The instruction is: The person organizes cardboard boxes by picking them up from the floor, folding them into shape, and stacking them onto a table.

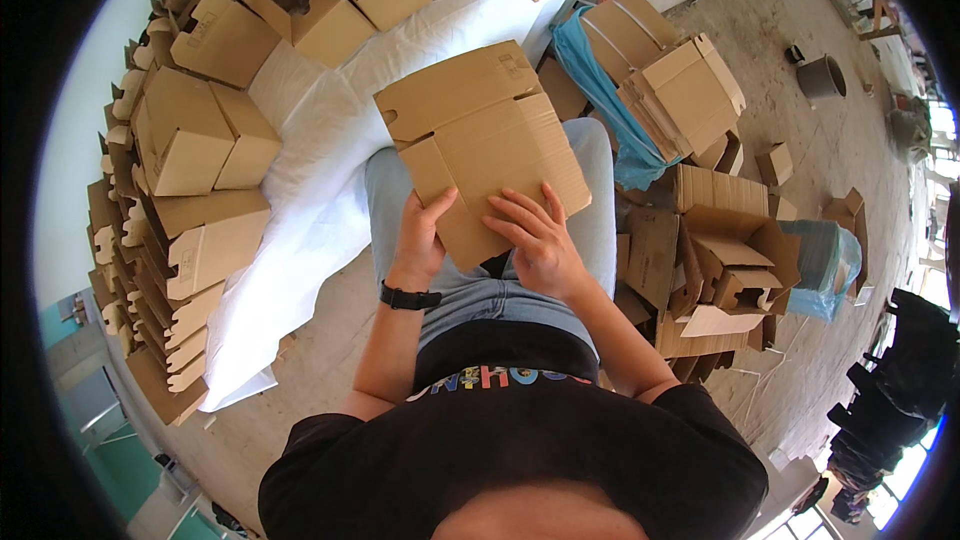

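Observation:
A flattened brown cardboard box (485,145), with slits and notched flaps, lies tilted over my lap. My left hand (422,238) grips its near left edge, thumb on top and the other fingers hidden underneath. Across the near right part of the cardboard, my right hand (535,240) rests with its fingers spread on the surface. A dark band sits on my left wrist.
To the left, folded cardboard boxes (205,130) stand in packed rows beside white sheeting (310,230). At right are a strapped cardboard bundle (690,90), blue plastic wrap (640,155) and an open carton (735,250). A dark bucket (822,78) stands on the floor.

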`<state>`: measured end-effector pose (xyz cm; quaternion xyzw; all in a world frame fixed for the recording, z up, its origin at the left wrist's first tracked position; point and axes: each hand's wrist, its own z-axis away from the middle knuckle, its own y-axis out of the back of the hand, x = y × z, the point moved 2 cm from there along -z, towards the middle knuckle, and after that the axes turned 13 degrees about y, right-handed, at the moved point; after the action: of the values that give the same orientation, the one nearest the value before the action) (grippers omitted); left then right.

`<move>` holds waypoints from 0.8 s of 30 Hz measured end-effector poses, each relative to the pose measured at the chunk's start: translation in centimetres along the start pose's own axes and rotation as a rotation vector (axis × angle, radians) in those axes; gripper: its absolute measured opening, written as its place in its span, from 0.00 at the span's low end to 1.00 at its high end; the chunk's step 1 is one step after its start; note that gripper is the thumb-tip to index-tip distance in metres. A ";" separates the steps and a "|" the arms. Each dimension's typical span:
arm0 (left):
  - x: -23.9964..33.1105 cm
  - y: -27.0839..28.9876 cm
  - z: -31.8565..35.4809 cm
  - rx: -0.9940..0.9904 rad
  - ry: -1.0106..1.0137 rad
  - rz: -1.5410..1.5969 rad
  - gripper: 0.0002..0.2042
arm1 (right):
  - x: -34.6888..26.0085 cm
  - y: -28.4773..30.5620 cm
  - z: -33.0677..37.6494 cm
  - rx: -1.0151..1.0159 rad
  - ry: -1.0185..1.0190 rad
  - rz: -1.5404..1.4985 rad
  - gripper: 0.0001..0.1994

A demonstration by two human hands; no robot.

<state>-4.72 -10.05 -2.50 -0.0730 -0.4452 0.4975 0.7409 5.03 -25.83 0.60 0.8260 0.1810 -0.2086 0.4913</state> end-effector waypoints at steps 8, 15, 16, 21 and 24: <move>1.0 0.5 0.7 0.040 -0.023 -0.169 0.19 | 4.4 -0.3 3.0 0.534 -0.543 -0.335 0.31; 0.3 0.2 1.0 -0.002 0.086 -0.253 0.21 | 6.1 0.6 4.8 0.586 -0.809 -0.905 0.32; 0.2 0.2 0.9 -0.002 0.096 -0.278 0.21 | 6.0 0.5 5.1 0.582 -0.833 -0.906 0.32; -1.1 -0.5 -0.1 -0.040 0.098 -0.181 0.20 | 9.1 2.0 8.0 0.871 -0.794 -0.760 0.29; -2.1 1.1 -0.9 -0.054 0.127 -0.206 0.20 | 15.1 4.9 11.7 1.358 -0.831 -0.692 0.26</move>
<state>-4.99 -10.91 -4.89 -0.0782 -0.4159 0.4009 0.8126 18.37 -36.99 -8.68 0.6959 0.0643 -0.6940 -0.1730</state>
